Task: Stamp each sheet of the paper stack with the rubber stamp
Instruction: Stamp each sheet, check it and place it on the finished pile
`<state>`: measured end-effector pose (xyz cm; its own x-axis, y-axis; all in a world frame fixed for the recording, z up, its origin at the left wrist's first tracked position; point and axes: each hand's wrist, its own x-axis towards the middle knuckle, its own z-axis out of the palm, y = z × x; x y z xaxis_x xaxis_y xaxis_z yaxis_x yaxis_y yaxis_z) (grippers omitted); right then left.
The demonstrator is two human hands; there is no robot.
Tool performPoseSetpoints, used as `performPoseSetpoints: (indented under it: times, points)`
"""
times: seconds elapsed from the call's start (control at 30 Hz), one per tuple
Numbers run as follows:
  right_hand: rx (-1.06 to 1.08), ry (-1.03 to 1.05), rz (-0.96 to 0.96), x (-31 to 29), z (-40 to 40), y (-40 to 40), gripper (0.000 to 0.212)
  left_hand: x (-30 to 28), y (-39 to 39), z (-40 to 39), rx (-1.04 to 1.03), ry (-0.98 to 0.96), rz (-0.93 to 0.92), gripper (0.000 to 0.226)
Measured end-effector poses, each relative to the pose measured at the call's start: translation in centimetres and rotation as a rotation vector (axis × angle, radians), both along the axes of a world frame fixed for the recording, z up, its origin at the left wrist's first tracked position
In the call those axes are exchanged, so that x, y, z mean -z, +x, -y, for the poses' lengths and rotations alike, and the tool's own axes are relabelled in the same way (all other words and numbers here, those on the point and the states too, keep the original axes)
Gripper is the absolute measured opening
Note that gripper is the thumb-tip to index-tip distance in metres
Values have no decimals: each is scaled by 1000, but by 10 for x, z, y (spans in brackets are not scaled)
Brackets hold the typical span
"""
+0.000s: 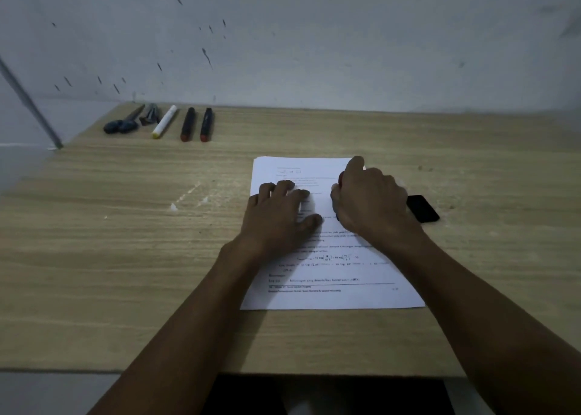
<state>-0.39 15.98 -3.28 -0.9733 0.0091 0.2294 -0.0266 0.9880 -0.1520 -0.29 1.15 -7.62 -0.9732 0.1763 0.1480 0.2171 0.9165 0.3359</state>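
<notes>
Your left hand (279, 216) lies flat, fingers spread, on the paper stack (330, 270) at the surface's (125, 257) centre, while your right hand's (371, 201) grip curls round the rubber stamp (341, 177), pressed toward the sheet's one-o'clock corner.

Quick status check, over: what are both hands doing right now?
Left hand flat on paper stack. Right hand grips rubber stamp, on top sheet. Black pad beside it; nothing in the way.
</notes>
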Motion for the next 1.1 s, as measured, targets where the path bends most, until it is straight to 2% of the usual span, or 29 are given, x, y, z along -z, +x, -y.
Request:
performPoseSetpoints:
  times: [0.13, 0.6, 0.77, 0.97, 1.1]
  points:
    - [14, -18, 19, 1, 0, 0, 24, 3, 0, 0, -5, 4, 3, 56]
    - [9, 23, 0, 4, 0, 0, 24, 7, 1, 0, -5, 9, 10, 56]
    - [20, 1, 22, 4, 2, -1, 30, 8, 0, 1, -10, 10, 23, 56]
    - [5, -180, 8, 1, -5, 4, 33, 2, 2, -1, -4, -9, 33, 58]
    - [44, -520, -39, 0, -19, 2, 31, -6, 0, -2, -5, -18, 67, 57]
